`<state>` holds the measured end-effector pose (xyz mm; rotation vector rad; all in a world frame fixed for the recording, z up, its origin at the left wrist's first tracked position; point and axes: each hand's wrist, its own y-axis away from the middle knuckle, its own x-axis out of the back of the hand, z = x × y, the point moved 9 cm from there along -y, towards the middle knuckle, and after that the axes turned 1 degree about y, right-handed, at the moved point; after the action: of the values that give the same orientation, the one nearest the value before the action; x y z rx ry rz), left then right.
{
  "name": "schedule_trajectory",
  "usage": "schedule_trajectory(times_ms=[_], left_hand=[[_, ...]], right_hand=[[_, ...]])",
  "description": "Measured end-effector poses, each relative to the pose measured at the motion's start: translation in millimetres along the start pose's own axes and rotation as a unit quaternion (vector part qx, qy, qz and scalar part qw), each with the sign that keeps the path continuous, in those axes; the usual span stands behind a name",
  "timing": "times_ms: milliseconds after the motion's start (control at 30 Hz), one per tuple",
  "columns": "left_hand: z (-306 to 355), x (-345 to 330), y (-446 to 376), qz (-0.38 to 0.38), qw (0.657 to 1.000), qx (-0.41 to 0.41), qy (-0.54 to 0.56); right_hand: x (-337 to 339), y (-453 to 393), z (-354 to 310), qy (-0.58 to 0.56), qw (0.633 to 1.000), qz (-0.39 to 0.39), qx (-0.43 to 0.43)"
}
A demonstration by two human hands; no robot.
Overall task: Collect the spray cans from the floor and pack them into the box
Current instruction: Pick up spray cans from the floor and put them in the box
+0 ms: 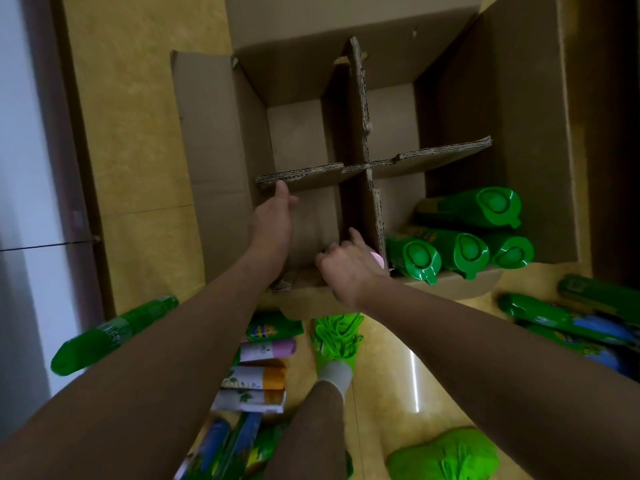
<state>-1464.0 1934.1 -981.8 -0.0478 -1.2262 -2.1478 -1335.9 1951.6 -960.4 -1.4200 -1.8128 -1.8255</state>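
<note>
An open cardboard box (214,140) lies ahead, split into four cells by crossed dividers (367,164). Several green spray cans (464,252) with green caps lie stacked in the near right cell. My left hand (273,220) reaches into the near left cell, fingers straight, fingertips touching the horizontal divider. My right hand (349,268) is curled round a pink-capped can (378,262) at the near rim, beside the middle divider; most of that can is hidden. More cans lie on the floor: one green can (114,334) at the left, several (568,320) at the right.
Between my legs lie white-labelled cans with pink and orange ends (263,368). My feet wear green shoes (337,341), the other (443,459) lower right. A pale wall with a dark frame (45,168) runs down the left. The floor is yellow tile (138,98).
</note>
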Motion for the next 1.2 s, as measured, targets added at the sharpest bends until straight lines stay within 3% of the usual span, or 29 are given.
schedule_trajectory(times_ms=[133,267,400,667,900,1033,1200], left_hand=[[3.0,-7.0,1.5,-0.003,1.000,-0.009,-0.018],[2.3,-10.6,5.5,-0.003,0.998,-0.003,-0.065],[15.0,-21.4,21.9,-0.007,0.995,-0.019,-0.096],[63.1,-68.8,81.5,-0.041,0.974,-0.134,-0.176],[92.3,-141.0,151.2,-0.077,0.950,-0.234,-0.189],[96.7,-205.7,206.7,-0.121,0.909,-0.321,-0.234],[78.3,-285.9,265.9,-0.179,0.827,-0.414,-0.336]], right_hand=[[-4.7,-5.3,0.7,-0.010,0.999,-0.029,-0.035],[-1.7,3.0,-0.6,-0.015,0.999,-0.011,-0.049],[5.0,24.5,-0.7,-0.047,0.995,0.074,-0.044],[16.1,89.0,23.0,-0.137,0.961,0.218,-0.097],[20.4,187.6,89.3,-0.216,0.879,0.365,-0.216],[-14.0,254.0,132.2,-0.232,0.853,0.360,-0.299],[-81.3,341.2,179.3,-0.251,0.803,0.348,-0.415]])
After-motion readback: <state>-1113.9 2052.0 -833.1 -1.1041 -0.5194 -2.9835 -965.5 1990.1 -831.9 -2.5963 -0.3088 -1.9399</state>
